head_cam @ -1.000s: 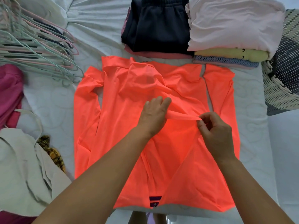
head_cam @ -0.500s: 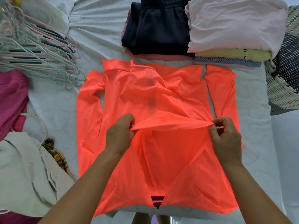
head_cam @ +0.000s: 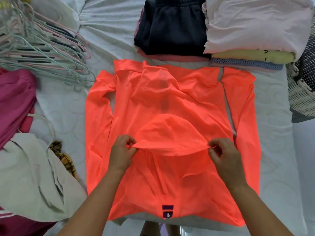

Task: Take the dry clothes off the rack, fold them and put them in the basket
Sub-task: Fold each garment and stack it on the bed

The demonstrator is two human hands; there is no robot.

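A bright orange long-sleeved jacket (head_cam: 170, 103) lies spread flat on the white bed (head_cam: 105, 28), sleeves down both sides. Its hood is laid over the body, toward me. My left hand (head_cam: 121, 152) pinches the hood's left edge and my right hand (head_cam: 223, 155) pinches its right edge, stretching the rim between them just above the fabric. A white woven basket (head_cam: 300, 97) sits at the right edge, partly cut off.
Folded stacks lie at the far side: dark trousers (head_cam: 172, 26) on a pink piece, and a pale pink top (head_cam: 255, 23) on yellow and blue ones. Several plastic hangers (head_cam: 39, 48) lie far left. Unfolded magenta (head_cam: 13, 99) and beige garments (head_cam: 29, 178) lie at the left.
Both hands have drawn the hood down toward me and moved apart, spreading its rim wide. The hood now lies lower on the jacket's body.
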